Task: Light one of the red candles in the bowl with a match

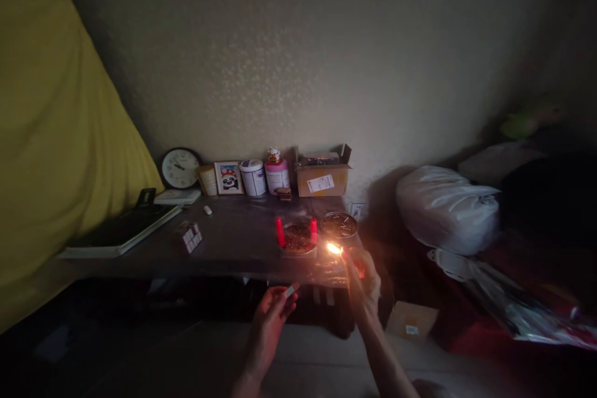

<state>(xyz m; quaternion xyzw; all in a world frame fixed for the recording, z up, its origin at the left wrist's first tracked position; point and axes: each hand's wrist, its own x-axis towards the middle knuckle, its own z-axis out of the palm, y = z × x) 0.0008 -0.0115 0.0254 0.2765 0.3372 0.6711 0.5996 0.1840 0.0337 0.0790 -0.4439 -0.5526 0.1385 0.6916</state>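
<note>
Left hand (273, 314) with matchbox (291, 290)

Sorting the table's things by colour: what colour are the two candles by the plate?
Red: both candles, lit by the flame, clearest in the head view.

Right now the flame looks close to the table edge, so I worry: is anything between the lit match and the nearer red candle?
Nothing visible. The right hand holds the lit match just right of the plate; the nearer red candle stands up and left of the flame, with open space between. The left hand holds a matchbox, lower and aside.
</note>
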